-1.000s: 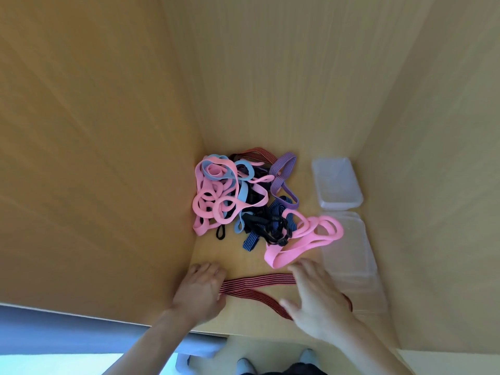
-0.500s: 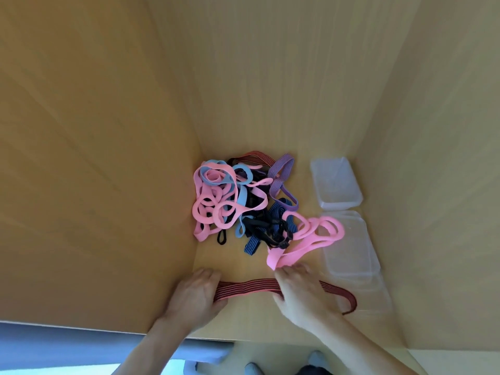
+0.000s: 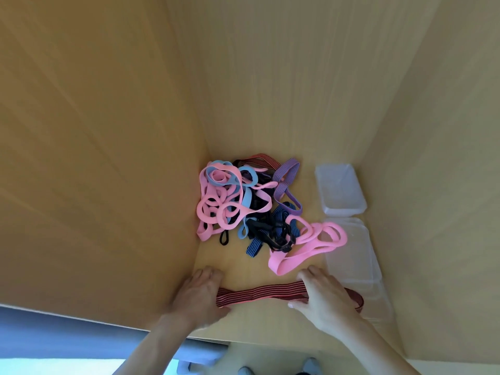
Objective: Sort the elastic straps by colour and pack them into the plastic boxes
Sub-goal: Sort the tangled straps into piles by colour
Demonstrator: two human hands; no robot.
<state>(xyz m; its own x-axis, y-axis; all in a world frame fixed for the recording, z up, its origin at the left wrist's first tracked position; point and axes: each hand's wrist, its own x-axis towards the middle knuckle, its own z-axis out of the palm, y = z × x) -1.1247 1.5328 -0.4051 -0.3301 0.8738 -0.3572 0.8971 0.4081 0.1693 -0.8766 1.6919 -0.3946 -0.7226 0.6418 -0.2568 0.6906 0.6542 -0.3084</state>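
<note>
One red striped strap (image 3: pixel 261 293) flat under left hand (image 3: pixel 200 296) and right hand (image 3: pixel 322 301), tangled strap pile (image 3: pixel 243 207) beyond.

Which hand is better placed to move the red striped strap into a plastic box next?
Probably right. The right hand lies on the red striped strap beside the plastic boxes; the left hand presses its far end.

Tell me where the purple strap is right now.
In the head view, the purple strap lies at the far right edge of the tangled pile, with the farther clear plastic box just to its right.
</note>
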